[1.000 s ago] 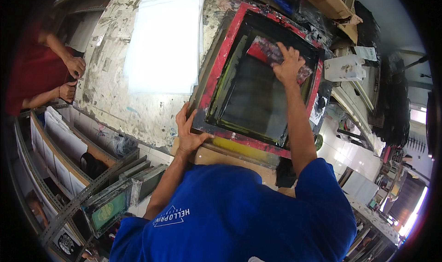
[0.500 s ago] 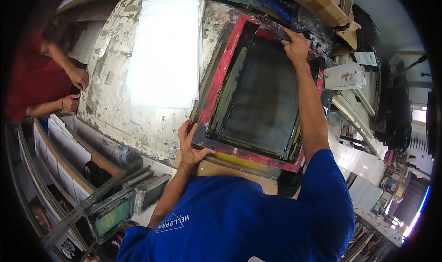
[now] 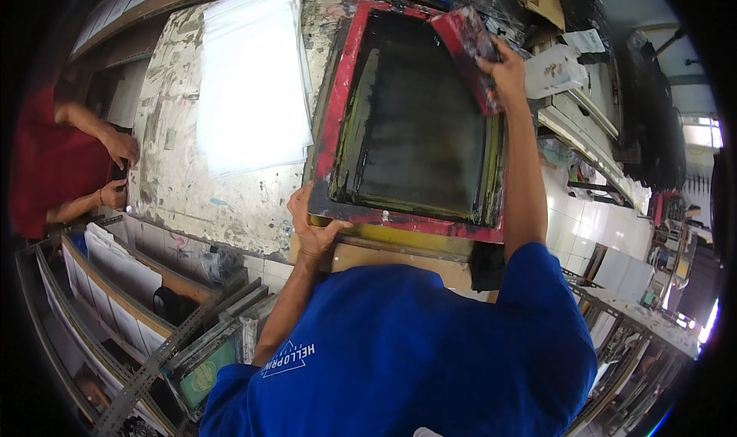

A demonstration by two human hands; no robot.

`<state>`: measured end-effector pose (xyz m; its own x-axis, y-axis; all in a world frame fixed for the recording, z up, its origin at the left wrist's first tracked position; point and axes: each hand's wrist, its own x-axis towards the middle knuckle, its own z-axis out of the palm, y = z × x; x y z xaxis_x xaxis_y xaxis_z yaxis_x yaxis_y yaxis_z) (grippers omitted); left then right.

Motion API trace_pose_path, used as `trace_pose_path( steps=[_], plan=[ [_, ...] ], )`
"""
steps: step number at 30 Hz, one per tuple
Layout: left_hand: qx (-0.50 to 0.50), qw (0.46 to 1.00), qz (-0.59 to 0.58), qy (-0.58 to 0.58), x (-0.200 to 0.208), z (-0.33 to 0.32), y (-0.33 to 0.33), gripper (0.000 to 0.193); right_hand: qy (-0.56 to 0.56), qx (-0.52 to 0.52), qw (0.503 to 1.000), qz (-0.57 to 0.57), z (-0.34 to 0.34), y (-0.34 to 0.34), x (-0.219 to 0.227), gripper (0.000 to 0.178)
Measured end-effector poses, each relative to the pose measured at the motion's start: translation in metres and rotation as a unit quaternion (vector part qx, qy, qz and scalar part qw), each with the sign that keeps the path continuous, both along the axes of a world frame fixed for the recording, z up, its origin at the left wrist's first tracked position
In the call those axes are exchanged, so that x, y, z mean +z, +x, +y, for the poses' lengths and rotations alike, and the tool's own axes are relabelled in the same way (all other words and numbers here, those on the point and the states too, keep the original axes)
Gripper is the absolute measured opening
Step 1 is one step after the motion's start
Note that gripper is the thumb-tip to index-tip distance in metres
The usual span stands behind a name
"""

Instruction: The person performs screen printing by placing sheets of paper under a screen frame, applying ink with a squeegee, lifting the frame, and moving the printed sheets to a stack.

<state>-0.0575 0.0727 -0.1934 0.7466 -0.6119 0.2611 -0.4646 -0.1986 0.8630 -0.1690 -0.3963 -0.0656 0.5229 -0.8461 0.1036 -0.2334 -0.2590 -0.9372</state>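
Observation:
A silk-screen frame (image 3: 335, 118) with red, ink-stained sides lies in front of me, its dark mesh (image 3: 422, 130) stretched inside. My left hand (image 3: 313, 228) grips the near left corner, thumb over the near edge and fingers along the left side. At the far right of the frame, my right hand (image 3: 507, 72) is closed round a squeegee (image 3: 467, 53), red and smeared with dark ink. The squeegee slants over the mesh's far right corner; whether its edge touches the mesh I cannot tell. Below the near edge of the frame shows a yellow strip (image 3: 407, 238).
A stack of white sheets (image 3: 249, 91) lies left of the frame on the stained table (image 3: 165, 141). Across the table's left end are a co-worker's hands (image 3: 119, 149). A white container (image 3: 554, 70) stands at the right. Shelves with boards (image 3: 127, 272) fill the lower left.
My right hand has brought the squeegee up from the frame's far edge and turned it, so more of it shows. My left hand keeps its grip. The whole view has shifted slightly.

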Motion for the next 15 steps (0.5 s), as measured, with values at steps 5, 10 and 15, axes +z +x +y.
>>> trace_pose_path(
  steps=[5, 10, 15],
  plan=[
    [-0.009, 0.995, -0.052, -0.083, 0.027, -0.011, 0.009, 0.105, 0.057, 0.037, 0.994, 0.085, 0.134, -0.056, 0.051, 0.065],
    [0.01, 0.977, -0.011, -0.211, 0.078, -0.041, 0.016, 0.102, -0.237, 0.103, 0.941, 0.219, 0.232, -0.062, 0.124, 0.064],
    [0.024, 0.955, 0.02, -0.295, 0.154, -0.094, 0.028, 0.102, -0.518, 0.043, 0.839, 0.16, 0.235, -0.046, 0.158, 0.058]
  ],
)
